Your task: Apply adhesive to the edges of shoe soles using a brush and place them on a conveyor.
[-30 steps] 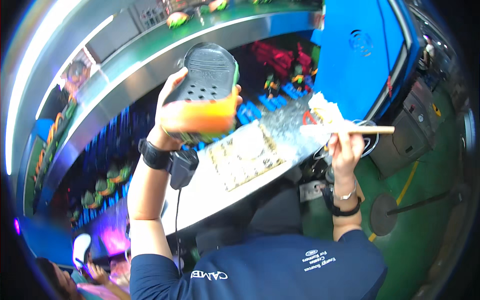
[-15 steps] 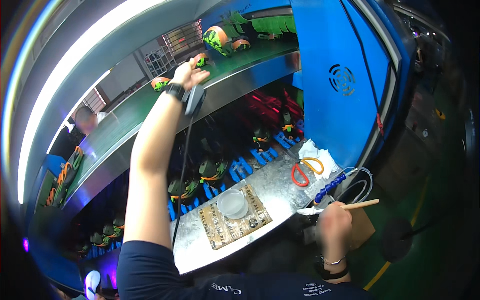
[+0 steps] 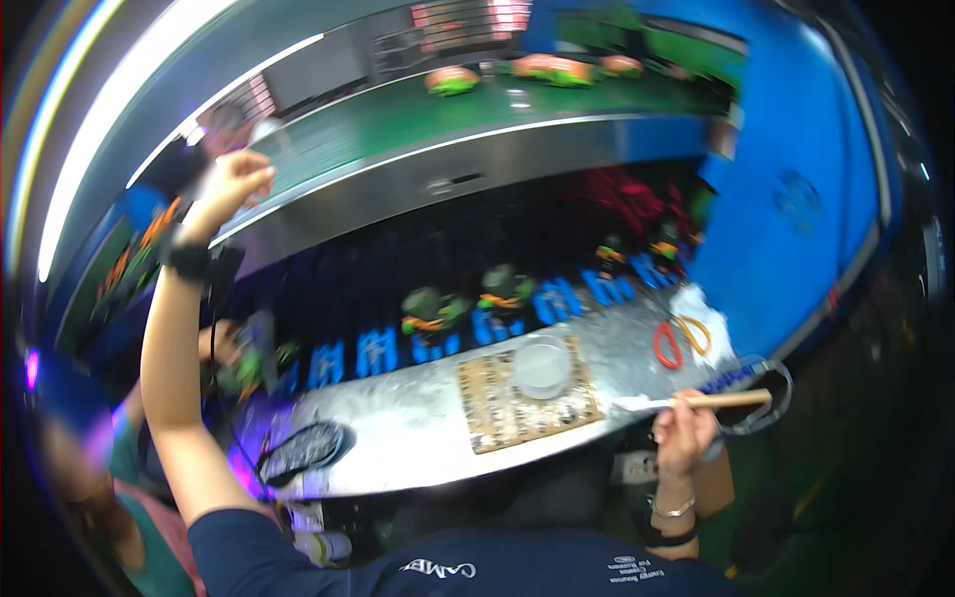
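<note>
Gripping the brush (image 3: 734, 399) by its handle, probably to avoid its white end, the right hand (image 3: 683, 435) hangs beside the near edge of the surface (image 3: 398, 438); the left hand (image 3: 237, 182), loosely unclenched, looks empty

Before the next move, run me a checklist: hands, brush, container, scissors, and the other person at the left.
1. Left hand free: ok; the left hand is raised, blurred, with nothing visible in it.
2. Brush secure: ok; the right hand grips the brush by its wooden handle.
3. Container on the mat: ok; the translucent container sits on the patterned mat.
4. Container filled: cannot tell; its contents are unclear.
5. Scissors off the mat: ok; the scissors lie beyond its right side.
6. Left side clear: not ok; a co-worker's hand shows close beside the left forearm.
</note>
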`<action>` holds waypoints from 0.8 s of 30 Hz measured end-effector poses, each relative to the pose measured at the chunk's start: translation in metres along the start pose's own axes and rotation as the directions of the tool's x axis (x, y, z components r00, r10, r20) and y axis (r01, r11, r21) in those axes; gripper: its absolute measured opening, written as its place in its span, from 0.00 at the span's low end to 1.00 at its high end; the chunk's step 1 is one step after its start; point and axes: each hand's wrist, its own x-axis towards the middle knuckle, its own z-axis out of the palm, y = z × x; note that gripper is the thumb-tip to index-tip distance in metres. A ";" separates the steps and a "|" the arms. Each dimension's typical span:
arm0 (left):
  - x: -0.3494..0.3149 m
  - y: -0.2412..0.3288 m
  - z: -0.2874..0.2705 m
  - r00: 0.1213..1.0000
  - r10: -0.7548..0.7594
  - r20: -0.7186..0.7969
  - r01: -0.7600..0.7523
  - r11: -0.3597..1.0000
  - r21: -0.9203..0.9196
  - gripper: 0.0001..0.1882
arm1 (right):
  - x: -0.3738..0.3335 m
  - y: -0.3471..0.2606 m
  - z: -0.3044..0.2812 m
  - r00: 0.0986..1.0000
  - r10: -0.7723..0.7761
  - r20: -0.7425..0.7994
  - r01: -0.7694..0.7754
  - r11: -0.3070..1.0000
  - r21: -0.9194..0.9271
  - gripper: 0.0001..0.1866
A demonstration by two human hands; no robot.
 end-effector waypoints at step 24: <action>-0.033 -0.217 -0.132 0.955 0.065 -0.288 0.116 0.814 0.569 0.13 | -0.043 0.024 0.120 0.980 0.008 0.197 0.030 0.982 -0.185 0.06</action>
